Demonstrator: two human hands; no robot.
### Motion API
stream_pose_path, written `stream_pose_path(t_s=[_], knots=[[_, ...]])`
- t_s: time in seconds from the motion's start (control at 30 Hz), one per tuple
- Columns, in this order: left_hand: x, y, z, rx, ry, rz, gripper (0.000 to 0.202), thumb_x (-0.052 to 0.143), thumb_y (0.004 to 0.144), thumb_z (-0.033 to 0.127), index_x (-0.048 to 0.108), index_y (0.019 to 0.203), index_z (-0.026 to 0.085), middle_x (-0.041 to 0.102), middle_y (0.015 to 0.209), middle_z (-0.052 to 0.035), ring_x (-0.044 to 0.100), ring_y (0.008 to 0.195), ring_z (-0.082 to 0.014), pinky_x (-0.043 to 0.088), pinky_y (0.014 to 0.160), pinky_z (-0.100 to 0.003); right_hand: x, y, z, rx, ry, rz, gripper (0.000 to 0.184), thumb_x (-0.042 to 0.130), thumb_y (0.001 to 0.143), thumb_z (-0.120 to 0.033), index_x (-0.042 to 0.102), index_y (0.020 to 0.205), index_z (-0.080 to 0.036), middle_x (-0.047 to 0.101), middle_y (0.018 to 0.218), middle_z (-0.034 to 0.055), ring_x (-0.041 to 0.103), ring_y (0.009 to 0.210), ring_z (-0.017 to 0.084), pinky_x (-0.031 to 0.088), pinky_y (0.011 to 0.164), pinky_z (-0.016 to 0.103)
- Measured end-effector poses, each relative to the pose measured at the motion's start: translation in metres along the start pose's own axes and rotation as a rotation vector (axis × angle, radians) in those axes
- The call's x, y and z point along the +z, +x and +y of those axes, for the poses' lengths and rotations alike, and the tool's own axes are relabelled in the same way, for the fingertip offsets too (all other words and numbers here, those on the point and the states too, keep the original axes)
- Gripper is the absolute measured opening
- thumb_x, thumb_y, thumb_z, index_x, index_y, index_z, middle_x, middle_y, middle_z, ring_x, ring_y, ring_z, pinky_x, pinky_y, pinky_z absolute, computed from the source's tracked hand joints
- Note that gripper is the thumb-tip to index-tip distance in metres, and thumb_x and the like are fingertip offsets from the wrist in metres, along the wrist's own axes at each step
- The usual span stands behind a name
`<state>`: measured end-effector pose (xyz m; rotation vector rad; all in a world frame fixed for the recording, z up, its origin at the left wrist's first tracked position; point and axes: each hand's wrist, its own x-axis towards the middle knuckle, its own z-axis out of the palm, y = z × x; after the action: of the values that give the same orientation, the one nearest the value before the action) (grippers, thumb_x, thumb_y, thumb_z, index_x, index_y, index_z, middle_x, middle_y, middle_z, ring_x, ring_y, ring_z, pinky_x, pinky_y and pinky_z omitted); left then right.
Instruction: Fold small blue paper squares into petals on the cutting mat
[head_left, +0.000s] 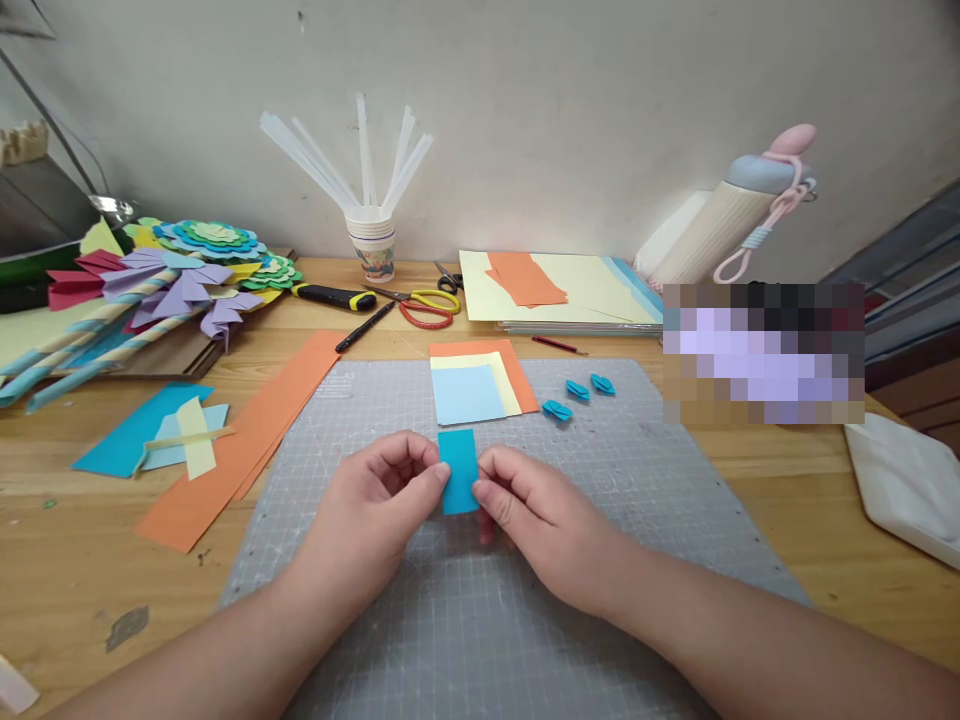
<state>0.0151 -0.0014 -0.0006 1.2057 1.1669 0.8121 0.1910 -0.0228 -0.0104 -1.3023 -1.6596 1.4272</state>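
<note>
A small blue paper rectangle [458,468] stands upright over the grey cutting mat [480,590]. My left hand [379,510] pinches its left edge and my right hand [529,515] pinches its right edge, both with fingers curled. Just beyond it on the mat lies a stack of pale blue, yellow and orange paper squares [476,385]. Three small folded blue paper pieces [577,395] lie to the right of that stack.
Orange paper strips [247,440] and blue and yellow scraps [161,435] lie at left. Paper flowers [187,265], a cup of glue sticks [371,240], a utility knife [330,296], scissors [427,305], a pen [365,326], paper sheets [555,285] and a bottle [739,225] stand along the back.
</note>
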Motion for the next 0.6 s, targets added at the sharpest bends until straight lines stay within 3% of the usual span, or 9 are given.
stream_pose_path(t_s=[0.17, 0.37, 0.6], knots=[[-0.0022, 0.0019, -0.0022, -0.002, -0.048, -0.001, 0.018, 0.064, 0.078, 0.031, 0.056, 0.069, 0.018, 0.052, 0.064, 0.0045, 0.043, 0.062, -0.0106, 0.035, 0.060, -0.022, -0.0024, -0.0022, -0.0016, -0.092, -0.156, -0.006, 0.030, 0.038, 0.099, -0.033, 0.042, 0.072, -0.021, 0.050, 0.066, -0.0027, 0.045, 0.062, 0.014, 0.034, 0.059, 0.029], [-0.0034, 0.0036, -0.0048, -0.023, -0.081, -0.039, 0.017, 0.064, 0.078, 0.030, 0.055, 0.070, 0.018, 0.052, 0.065, 0.0037, 0.043, 0.063, -0.0116, 0.035, 0.061, -0.023, -0.0009, -0.0030, -0.0013, -0.058, 0.028, -0.048, 0.028, 0.045, 0.094, -0.031, 0.043, 0.068, -0.021, 0.049, 0.065, -0.0027, 0.046, 0.062, 0.013, 0.035, 0.059, 0.027], [-0.0035, 0.0046, -0.0058, -0.033, -0.130, -0.044, 0.017, 0.064, 0.079, 0.028, 0.055, 0.068, 0.019, 0.052, 0.062, 0.0043, 0.044, 0.062, -0.0112, 0.035, 0.061, -0.023, -0.0030, -0.0013, -0.0061, 0.018, 0.188, -0.025, 0.027, 0.052, 0.088, -0.030, 0.040, 0.065, -0.021, 0.043, 0.053, -0.0063, 0.037, 0.051, 0.010, 0.030, 0.052, 0.025]])
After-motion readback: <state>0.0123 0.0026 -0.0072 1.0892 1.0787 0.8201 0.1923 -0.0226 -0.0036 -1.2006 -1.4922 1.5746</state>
